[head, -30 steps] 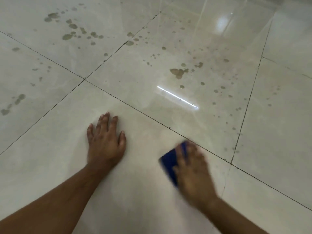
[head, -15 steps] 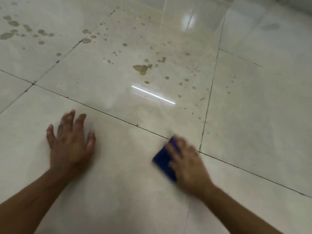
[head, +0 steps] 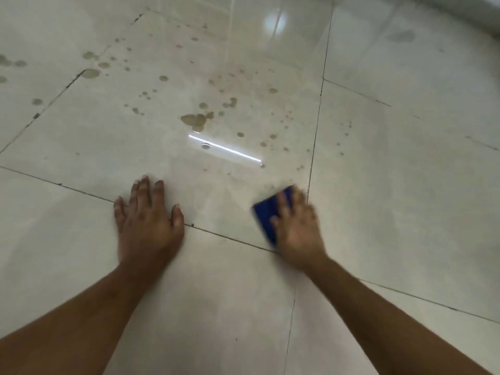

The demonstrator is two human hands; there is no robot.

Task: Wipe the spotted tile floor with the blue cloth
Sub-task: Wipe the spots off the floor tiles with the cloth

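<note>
A glossy cream tile floor (head: 108, 136) carries brownish spots; the largest blotch (head: 195, 119) lies on the tile ahead of my hands, with small dots scattered around it. My right hand (head: 296, 230) presses flat on a folded blue cloth (head: 266, 215), which shows at the hand's left side near the corner where grout lines meet. The hand is blurred with motion. My left hand (head: 148, 221) rests flat on the floor with fingers spread, straddling a grout line, and holds nothing.
More spots (head: 90, 73) sit at the far left near a grout line. A faint stain (head: 400, 36) marks the far right tile. A bright light streak (head: 224, 148) reflects on the tile ahead. A pale wall base (head: 460, 12) runs along the top right.
Both hands have moved forward onto the spotted tile's near edge. The blue cloth slid forward and right toward the grout corner, and the view shifted right.
</note>
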